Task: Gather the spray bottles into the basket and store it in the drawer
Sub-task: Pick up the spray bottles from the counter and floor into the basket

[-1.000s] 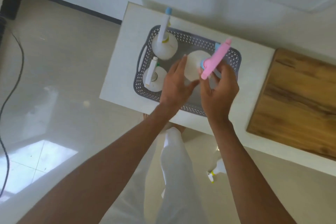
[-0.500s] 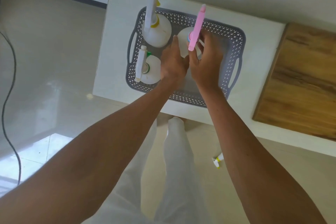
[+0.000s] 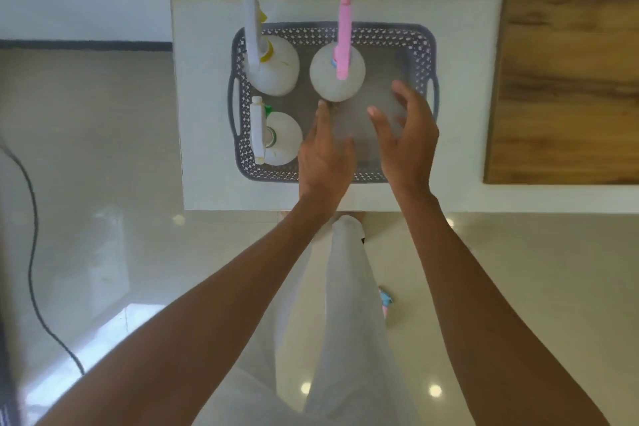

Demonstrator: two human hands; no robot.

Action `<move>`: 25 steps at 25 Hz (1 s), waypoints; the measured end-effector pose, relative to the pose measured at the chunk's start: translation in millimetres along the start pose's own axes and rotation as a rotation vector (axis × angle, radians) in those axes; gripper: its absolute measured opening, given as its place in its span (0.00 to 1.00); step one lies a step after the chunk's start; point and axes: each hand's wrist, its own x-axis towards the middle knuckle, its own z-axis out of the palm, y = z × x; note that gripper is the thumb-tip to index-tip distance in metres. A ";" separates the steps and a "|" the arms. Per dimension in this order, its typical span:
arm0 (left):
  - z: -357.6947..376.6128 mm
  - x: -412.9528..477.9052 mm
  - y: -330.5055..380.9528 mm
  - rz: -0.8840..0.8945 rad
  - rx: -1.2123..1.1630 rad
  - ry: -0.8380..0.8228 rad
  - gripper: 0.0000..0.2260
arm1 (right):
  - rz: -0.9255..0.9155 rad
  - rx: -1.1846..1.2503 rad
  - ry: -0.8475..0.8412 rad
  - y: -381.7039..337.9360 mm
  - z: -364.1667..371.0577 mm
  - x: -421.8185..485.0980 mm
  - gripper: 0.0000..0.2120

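A grey perforated basket point(image 3: 420, 55) sits on the white table top point(image 3: 204, 114). Three white spray bottles stand upright in it: one with a blue-tipped head point(image 3: 273, 69) at the back left, one with a pink head point(image 3: 337, 74) at the back middle, one with a white head and green collar point(image 3: 281, 138) at the front left. My left hand point(image 3: 325, 156) and my right hand point(image 3: 406, 138) hover over the basket's front right part, fingers spread, holding nothing, just in front of the pink bottle.
A wooden board point(image 3: 567, 86) covers the table's right part. A spray bottle point(image 3: 384, 301) lies on the glossy floor below, by my white-clad leg. A black cable point(image 3: 33, 252) runs over the floor at the left. The wall is right behind the table.
The pink-headed bottle was set upright in the basket and released. Both hands pulled back toward me and opened. The camera view shifted to look straight down.
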 end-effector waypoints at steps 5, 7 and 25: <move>14.0 -86.1 -1.2 0.173 0.068 -0.303 0.26 | 0.269 0.092 0.282 32.1 -48.6 -94.7 0.17; 20.7 -111.9 0.0 0.282 0.113 -0.407 0.24 | 0.373 0.119 0.374 46.0 -64.5 -134.9 0.16; 280.0 -276.8 -47.6 1.222 0.933 -1.007 0.26 | 1.084 0.058 0.149 287.0 -87.4 -471.8 0.27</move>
